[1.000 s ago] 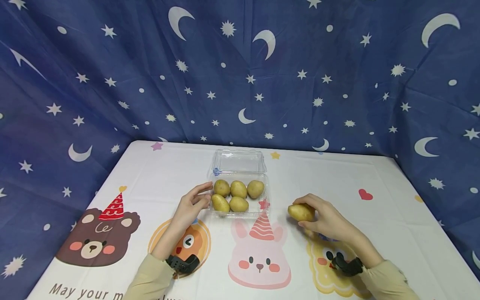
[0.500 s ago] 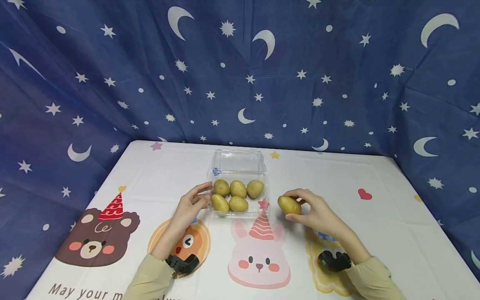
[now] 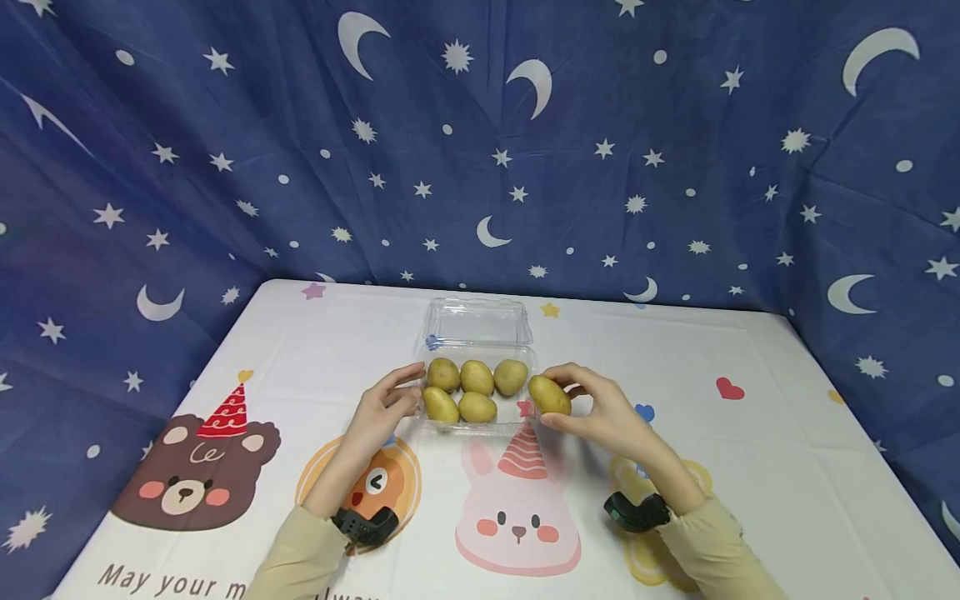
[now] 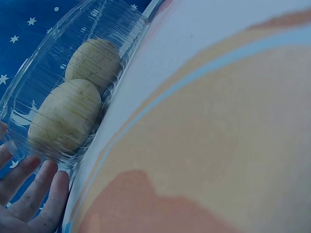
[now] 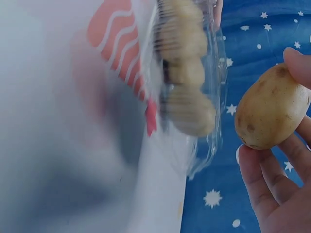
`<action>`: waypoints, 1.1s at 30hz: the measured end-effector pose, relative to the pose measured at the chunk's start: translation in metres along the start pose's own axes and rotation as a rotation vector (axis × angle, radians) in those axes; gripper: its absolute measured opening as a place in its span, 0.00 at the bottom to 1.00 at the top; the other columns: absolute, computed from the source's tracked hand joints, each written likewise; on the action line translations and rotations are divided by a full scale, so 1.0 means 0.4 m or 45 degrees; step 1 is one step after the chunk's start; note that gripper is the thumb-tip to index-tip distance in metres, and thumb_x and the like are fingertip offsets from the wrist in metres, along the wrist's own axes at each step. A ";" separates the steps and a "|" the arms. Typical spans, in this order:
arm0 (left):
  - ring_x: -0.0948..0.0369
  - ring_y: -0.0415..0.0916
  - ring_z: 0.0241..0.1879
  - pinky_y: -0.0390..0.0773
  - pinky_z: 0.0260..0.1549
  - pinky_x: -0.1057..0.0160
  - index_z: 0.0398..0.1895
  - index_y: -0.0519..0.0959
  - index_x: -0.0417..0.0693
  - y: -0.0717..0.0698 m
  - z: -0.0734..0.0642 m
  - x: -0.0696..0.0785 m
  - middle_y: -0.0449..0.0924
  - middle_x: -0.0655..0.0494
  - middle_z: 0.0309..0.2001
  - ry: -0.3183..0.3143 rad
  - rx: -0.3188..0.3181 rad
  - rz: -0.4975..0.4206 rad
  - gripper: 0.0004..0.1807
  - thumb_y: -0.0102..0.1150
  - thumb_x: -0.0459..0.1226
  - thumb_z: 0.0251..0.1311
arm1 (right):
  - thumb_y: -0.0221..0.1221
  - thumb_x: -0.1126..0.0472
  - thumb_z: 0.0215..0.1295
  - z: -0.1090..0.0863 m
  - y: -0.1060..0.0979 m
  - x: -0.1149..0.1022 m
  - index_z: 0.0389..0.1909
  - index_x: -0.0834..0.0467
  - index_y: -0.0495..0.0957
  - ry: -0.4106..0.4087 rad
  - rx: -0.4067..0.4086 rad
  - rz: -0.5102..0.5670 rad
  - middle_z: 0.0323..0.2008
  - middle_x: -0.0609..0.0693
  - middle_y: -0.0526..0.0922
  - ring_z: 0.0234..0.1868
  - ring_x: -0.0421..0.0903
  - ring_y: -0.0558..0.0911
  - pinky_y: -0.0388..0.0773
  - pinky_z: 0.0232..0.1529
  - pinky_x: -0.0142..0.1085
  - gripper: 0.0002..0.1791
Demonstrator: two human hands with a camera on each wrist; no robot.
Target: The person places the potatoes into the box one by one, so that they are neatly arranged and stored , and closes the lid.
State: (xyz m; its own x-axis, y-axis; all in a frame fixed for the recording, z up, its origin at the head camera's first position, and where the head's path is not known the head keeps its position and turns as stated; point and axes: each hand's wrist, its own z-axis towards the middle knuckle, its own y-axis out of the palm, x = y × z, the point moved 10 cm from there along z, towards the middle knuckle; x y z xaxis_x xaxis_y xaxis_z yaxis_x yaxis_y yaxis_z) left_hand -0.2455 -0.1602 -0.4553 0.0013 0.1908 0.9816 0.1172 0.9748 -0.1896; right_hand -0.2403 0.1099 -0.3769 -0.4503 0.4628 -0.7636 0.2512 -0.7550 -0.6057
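In the head view, a clear plastic clamshell box [image 3: 480,427] sits with its lid [image 3: 480,321] folded back. Several potatoes [image 3: 477,407] lie inside, in a back and a front row; the front right spot shows bare. My right hand [image 3: 600,408] holds another potato [image 3: 550,395] between thumb and fingers, raised at the box's right edge. The right wrist view shows this held potato [image 5: 269,108] up close, above the table. My left hand [image 3: 382,408] rests at the box's left side, its extended fingers [image 4: 46,179] touching the plastic wall.
A white tablecloth [image 3: 675,358] printed with cartoon animals covers the table. Behind it hangs a dark blue curtain [image 3: 420,225] with moons and stars. Each wrist wears a black strap camera, one on the left [image 3: 367,527] and one on the right [image 3: 637,511].
My right hand has carried its potato leftward and slightly away from me, from the bare cloth to the box's right edge. The left hand and the box have stayed put.
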 end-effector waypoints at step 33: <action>0.47 0.73 0.61 0.80 0.45 0.71 0.68 0.67 0.47 0.000 0.001 -0.003 0.70 0.45 0.66 -0.013 0.001 -0.010 0.24 0.51 0.36 0.69 | 0.71 0.55 0.51 0.073 0.113 -0.011 0.48 0.51 0.73 -0.054 0.033 -0.254 0.42 0.43 0.83 0.42 0.40 0.80 0.78 0.47 0.44 0.24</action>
State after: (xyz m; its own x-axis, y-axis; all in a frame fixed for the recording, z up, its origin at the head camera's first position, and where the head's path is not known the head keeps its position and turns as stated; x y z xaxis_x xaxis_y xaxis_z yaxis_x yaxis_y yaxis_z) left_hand -0.2460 -0.1602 -0.4565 -0.0096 0.1845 0.9828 0.1166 0.9763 -0.1821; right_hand -0.2520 0.0604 -0.3945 -0.5246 0.5848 -0.6188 0.1315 -0.6624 -0.7375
